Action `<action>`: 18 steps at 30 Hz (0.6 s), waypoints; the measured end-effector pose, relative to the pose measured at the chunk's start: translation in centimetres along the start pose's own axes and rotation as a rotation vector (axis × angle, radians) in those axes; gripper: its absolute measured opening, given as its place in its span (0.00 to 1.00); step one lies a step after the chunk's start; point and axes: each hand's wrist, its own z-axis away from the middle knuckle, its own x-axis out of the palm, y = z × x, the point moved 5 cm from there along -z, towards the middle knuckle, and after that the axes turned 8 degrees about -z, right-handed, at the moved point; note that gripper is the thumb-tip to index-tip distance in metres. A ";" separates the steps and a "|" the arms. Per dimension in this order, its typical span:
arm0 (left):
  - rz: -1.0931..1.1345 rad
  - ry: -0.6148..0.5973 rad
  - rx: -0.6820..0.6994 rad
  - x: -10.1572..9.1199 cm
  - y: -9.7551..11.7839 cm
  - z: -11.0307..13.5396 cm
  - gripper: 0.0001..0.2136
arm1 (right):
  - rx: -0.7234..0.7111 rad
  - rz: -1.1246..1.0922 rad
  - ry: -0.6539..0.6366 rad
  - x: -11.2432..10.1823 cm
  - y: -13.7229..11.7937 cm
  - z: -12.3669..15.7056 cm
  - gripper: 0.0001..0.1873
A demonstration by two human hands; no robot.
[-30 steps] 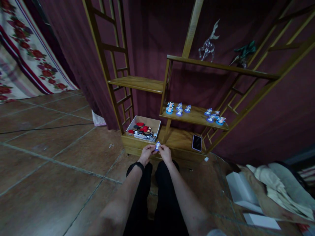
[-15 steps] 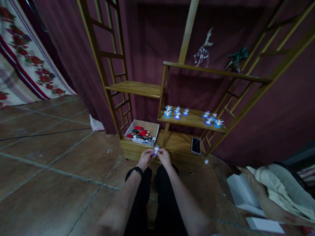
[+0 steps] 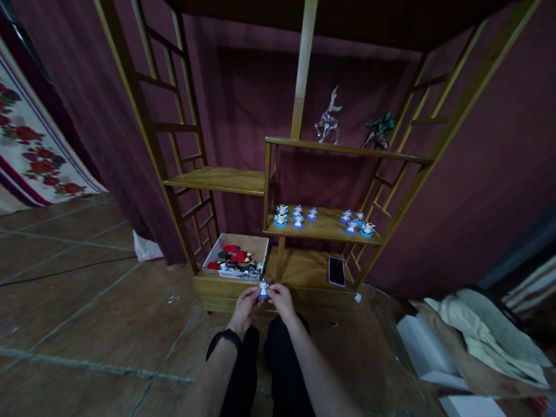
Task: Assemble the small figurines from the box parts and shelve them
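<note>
Blue-and-white figurine (image 3: 263, 288): the left hand (image 3: 245, 302) and right hand (image 3: 281, 298) are both pinching it at the fingertips, one closing on each side. They are holding it upright just in front of the shelf unit (image 3: 304, 267), level with the front edge of its bottom board.

Handling, as judged: it is looking light, rigid and moulded. Any thin raised details are likely chipping first, so the round base is offering the safest hold.

A box (image 3: 257, 245) of red and black pieces is sitting on the left end of the shelf unit's bottom board. A phone (image 3: 336, 270) is lying flat towards the right end. Bare board is lying open between them, apart from a slim upright post.

Two clusters of matching figures (image 3: 297, 218) (image 3: 357, 222) are standing on the shelf unit's middle board, leaving a gap between the groups.

A glass deer (image 3: 328, 120) and a green ornament (image 3: 379, 128) are occupying the upper right shelf. The left shelf is offering clear wood.
</note>
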 end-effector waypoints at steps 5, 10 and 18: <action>-0.010 0.006 0.011 0.3 0.0 0.1 0.08 | 0.017 -0.020 0.007 -0.1 0.1 -0.1 0.08; -0.030 0.009 0.037 0.5 -0.1 0.2 0.09 | 0.042 -0.030 0.004 -0.3 0.6 -0.3 0.09; -0.009 -0.011 0.065 0.6 -0.4 0.1 0.11 | 0.056 -0.044 -0.007 -0.4 1.2 -0.6 0.11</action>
